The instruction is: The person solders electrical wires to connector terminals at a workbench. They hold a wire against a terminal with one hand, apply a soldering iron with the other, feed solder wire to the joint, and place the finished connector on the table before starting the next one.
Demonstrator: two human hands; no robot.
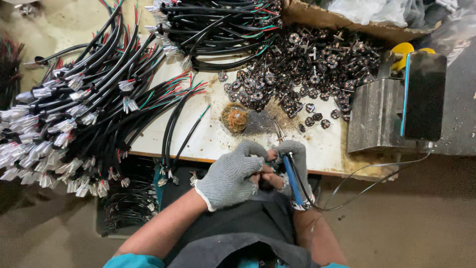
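Observation:
My left hand, in a grey knit glove, pinches a small part with thin wires at the table's front edge. My right hand, also gloved, grips a blue-handled soldering iron whose metal tip points up and away over the white table. The two hands touch each other. Just beyond them sits a brown wire-wool tip cleaner. The small part itself is mostly hidden by my fingers.
A big heap of black cables with coloured wire ends and clear-sleeved connectors covers the left. More cables lie at the back. A pile of small dark round parts spreads centre-right. A grey block and black device stand right.

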